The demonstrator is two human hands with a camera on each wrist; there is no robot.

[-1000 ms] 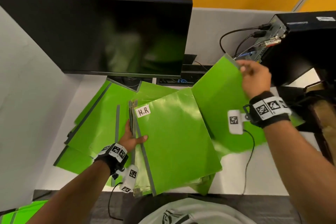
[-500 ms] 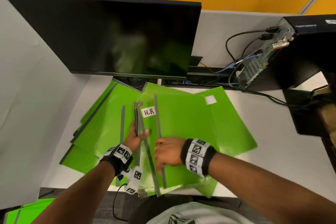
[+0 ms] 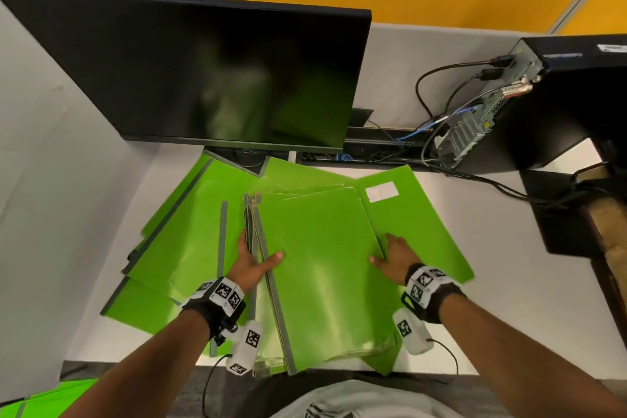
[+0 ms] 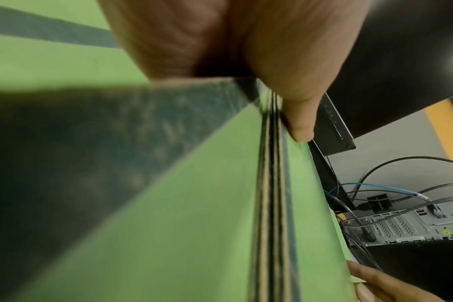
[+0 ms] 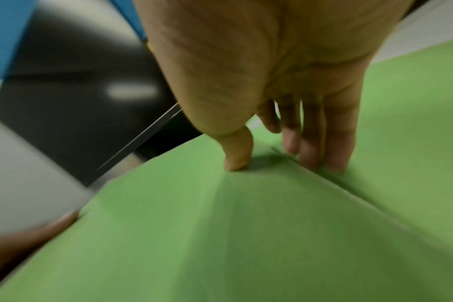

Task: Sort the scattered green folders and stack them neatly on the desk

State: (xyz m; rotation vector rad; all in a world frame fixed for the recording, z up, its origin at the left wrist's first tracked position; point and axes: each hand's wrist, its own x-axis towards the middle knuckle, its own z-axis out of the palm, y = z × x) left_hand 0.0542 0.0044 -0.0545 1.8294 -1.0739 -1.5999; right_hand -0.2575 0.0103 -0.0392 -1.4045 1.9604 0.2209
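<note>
Both hands clasp the folder stack from its two long sides: the left hand has its thumb lying on the glossy green top cover and its fingers down against the grey-taped spines, while the right hand sets its thumb on the cover and its straight fingers against the opposite edge. Out from under the left grip fan loose folders with grey spine strips, flat on the white desk. Beyond the right hand's fingers lies a labelled folder, a blank white sticker at its far corner.
</note>
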